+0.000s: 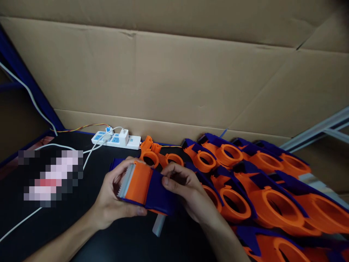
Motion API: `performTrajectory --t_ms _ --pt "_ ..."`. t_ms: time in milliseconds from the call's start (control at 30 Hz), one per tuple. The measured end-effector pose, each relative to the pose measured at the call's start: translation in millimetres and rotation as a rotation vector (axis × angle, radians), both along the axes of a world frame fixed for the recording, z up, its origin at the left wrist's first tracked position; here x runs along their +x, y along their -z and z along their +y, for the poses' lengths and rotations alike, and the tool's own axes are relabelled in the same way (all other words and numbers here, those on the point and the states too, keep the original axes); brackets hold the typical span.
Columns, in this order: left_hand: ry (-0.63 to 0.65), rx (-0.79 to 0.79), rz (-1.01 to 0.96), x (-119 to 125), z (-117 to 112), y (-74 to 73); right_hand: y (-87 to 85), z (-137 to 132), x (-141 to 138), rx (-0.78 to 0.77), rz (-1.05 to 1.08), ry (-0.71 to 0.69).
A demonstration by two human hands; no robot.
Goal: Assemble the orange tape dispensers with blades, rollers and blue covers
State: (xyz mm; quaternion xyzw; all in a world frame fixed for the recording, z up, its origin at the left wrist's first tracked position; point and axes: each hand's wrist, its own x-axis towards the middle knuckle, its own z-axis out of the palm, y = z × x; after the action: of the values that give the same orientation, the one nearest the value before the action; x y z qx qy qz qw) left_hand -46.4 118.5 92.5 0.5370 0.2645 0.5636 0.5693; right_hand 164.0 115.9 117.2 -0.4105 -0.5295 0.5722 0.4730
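Both hands hold one orange and blue tape dispenser (147, 189) just above the black table (68, 225). My left hand (114, 200) grips its left end, thumb on top beside the grey toothed blade (125, 182). My right hand (185, 191) has its fingers curled over the blue right side. A small grey strip (159, 223) sticks out below the dispenser.
Several more orange and blue tape dispensers (261, 189) lie in rows across the right of the table. A white power strip (117, 139) with plugged cables sits at the back. Cardboard sheets (174, 72) wall off the rear. A blurred patch (51, 178) lies at the left.
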Motion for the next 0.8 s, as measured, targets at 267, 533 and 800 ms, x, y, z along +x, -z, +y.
performTrajectory --t_ms 267,533,800 --pt "0.032 -0.017 -0.067 4 5 1.2 3.9 5 2 0.213 -0.259 0.104" --pt "-0.056 -0.293 -0.317 9 12 21.9 -13.9 -29 -2 0.739 -0.937 0.153" --pt "0.167 -0.288 -0.323 22 8 11.0 -63.0 33 77 0.793 -1.15 0.402"
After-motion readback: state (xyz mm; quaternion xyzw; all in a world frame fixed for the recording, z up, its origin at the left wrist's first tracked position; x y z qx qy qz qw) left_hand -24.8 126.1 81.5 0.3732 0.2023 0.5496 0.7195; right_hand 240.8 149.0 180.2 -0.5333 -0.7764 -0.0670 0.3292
